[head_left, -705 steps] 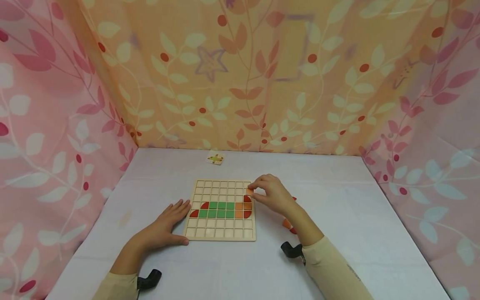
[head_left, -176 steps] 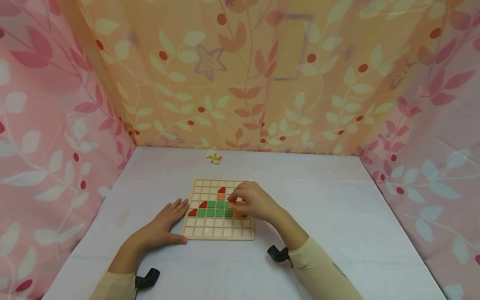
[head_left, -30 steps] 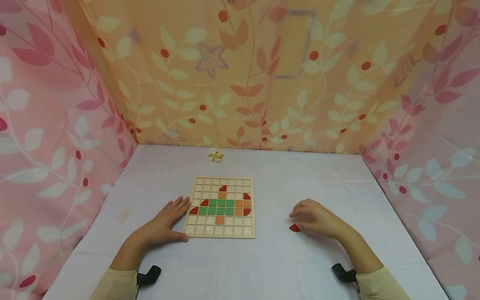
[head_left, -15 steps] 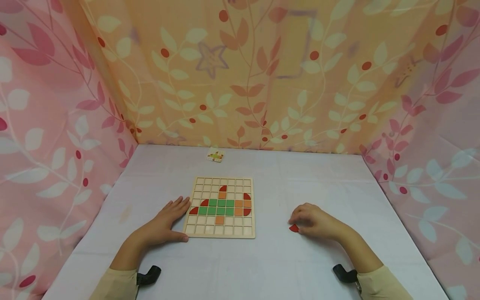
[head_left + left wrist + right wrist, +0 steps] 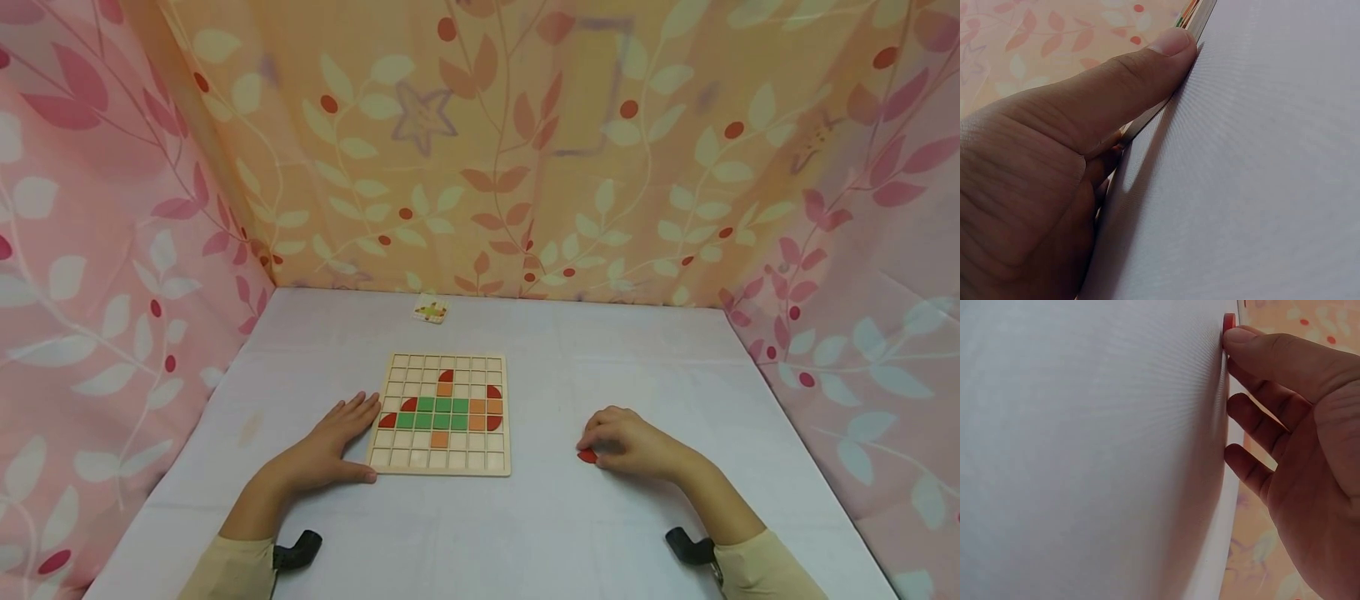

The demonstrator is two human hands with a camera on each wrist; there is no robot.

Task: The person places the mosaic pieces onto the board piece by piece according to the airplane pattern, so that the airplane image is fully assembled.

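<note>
A wooden grid board [image 5: 412, 460] lies on the table, holding green squares [image 5: 443, 421], orange squares [image 5: 438, 439] and red quarter-circle pieces [image 5: 446, 377] in some cells. My left hand [image 5: 330, 450] rests at the board's left side with fingers extended; its thumb touches the near left corner, and the left wrist view shows that thumb [image 5: 1169, 47] along the board's edge. To the right of the board, my right hand [image 5: 630, 443] pinches a loose red quarter-circle piece [image 5: 586, 457] at the table surface. In the right wrist view the red piece [image 5: 1229, 322] shows beyond the thumb, its other fingertips near the cloth.
A small pattern card [image 5: 431, 309] with a coloured figure lies behind the board. White cloth [image 5: 480, 533] covers the table. Floral curtains [image 5: 495, 150] stand at the back and both sides. A black wrist camera [image 5: 298, 551] sits on each wrist.
Since the oldest frame, red and orange pieces have been added in the board's upper middle and an orange square below the green. Lately my right fingers have closed on the loose red piece.
</note>
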